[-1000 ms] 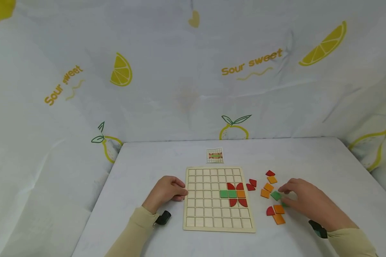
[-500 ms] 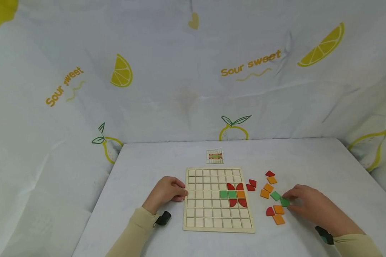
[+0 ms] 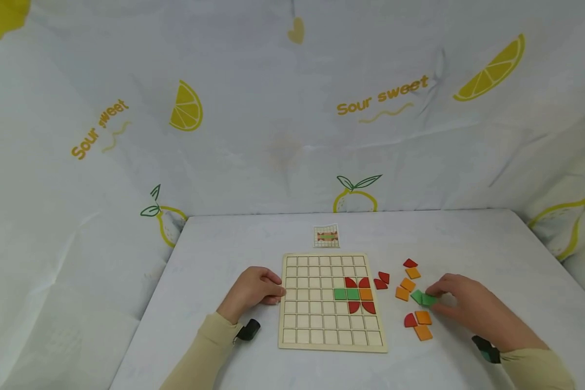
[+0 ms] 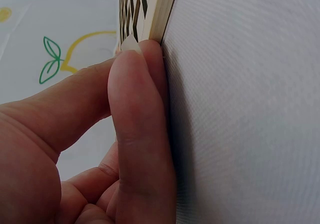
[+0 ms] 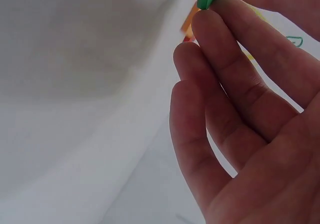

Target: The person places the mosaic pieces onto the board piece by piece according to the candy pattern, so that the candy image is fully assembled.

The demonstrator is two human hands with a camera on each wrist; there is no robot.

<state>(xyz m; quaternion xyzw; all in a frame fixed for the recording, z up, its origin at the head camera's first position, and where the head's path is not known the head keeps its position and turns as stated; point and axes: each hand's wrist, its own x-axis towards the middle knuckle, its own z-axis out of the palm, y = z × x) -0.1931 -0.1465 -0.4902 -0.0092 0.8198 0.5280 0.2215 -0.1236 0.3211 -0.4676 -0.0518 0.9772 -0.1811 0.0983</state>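
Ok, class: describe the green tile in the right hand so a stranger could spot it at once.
Find the board; loose tiles lie to its right. At their right edge, the right hand pinches the green tile. A second green tile is just left of it, but only the first is held.

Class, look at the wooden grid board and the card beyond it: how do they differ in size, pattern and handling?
Size: the board is far larger than the card.
Pattern: the card shows red at both ends, while the board has pieces only toward its right side.
Handling: the left hand touches the board's left edge; no hand touches the card.
Both bear a grid with red, orange and green.
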